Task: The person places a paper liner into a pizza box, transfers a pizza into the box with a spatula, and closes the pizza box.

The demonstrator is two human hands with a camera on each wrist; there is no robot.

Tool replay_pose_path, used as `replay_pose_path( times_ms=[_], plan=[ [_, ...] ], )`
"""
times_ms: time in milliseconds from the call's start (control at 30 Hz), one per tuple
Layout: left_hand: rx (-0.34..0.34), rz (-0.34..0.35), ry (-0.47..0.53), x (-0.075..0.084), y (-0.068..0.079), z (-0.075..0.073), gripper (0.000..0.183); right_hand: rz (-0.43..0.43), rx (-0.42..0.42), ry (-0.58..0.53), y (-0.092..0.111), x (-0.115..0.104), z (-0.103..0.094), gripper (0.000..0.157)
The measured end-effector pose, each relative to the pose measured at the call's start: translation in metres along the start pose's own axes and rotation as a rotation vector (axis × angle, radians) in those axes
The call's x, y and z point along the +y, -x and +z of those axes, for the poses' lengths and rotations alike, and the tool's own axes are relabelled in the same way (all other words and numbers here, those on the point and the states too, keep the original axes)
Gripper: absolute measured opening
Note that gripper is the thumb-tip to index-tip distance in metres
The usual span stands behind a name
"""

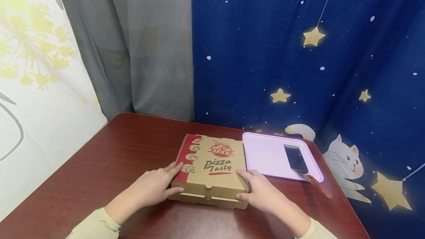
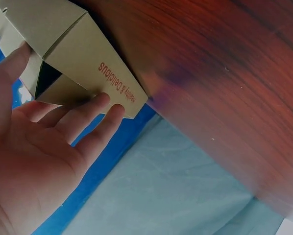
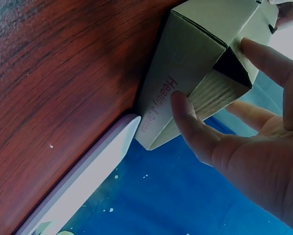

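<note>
A brown cardboard pizza box (image 1: 221, 158) with a red strip and "Pizza Tasty" print lies on the table. Its lid is slightly raised at the front, and dark gaps show at the front corners in both wrist views. My left hand (image 1: 154, 186) holds the lid's left front corner, thumb at the front flap (image 2: 19, 61) and fingers along the side. At the opposite corner, my right hand (image 1: 262, 191) grips the lid with its thumb at the front and fingers over the top and side. What the box contains is hidden.
A pale purple tray (image 1: 262, 154) sits right of the box, touching or nearly touching it. On the tray lies a dark-bladed turner (image 1: 295, 159), its wooden handle reaching past the rim. Curtains (image 1: 239, 65) hang behind the dark red wooden table (image 1: 132, 146).
</note>
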State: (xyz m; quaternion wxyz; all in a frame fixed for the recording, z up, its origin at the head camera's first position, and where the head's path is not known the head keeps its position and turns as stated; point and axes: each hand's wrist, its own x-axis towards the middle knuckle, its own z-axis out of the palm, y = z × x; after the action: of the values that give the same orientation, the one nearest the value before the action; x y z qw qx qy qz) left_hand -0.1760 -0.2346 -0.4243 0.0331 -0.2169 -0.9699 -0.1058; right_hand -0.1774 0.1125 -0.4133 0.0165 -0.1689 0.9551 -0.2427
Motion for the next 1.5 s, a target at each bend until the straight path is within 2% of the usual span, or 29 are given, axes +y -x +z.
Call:
replay_pose_path(
  times_ms=[133, 267, 400, 533, 867, 1500],
  plan=[
    [0.029, 0.044, -0.053, 0.001, 0.003, -0.001, 0.077, -0.044, 0.049, 0.039, 0.004, -0.002, 0.006, 0.070],
    [0.051, 0.113, -0.126, 0.006, 0.005, -0.002, 0.074, -0.120, 0.094, 0.130, 0.011, -0.008, 0.012, 0.065],
    [0.050, 0.152, -0.169, 0.014, 0.008, -0.002, 0.073, -0.162, 0.074, 0.197, 0.019, -0.018, 0.018, 0.065],
    [0.053, 0.175, -0.189, 0.019, 0.011, -0.002, 0.073, -0.168, 0.034, 0.222, 0.025, -0.025, 0.023, 0.069],
    [0.018, 0.190, -0.212, 0.022, 0.017, 0.003, 0.075, -0.165, -0.018, 0.242, 0.029, -0.022, 0.029, 0.074],
    [0.009, 0.198, -0.204, 0.022, 0.019, 0.007, 0.069, -0.152, -0.073, 0.241, 0.028, -0.018, 0.034, 0.076]
  ],
)
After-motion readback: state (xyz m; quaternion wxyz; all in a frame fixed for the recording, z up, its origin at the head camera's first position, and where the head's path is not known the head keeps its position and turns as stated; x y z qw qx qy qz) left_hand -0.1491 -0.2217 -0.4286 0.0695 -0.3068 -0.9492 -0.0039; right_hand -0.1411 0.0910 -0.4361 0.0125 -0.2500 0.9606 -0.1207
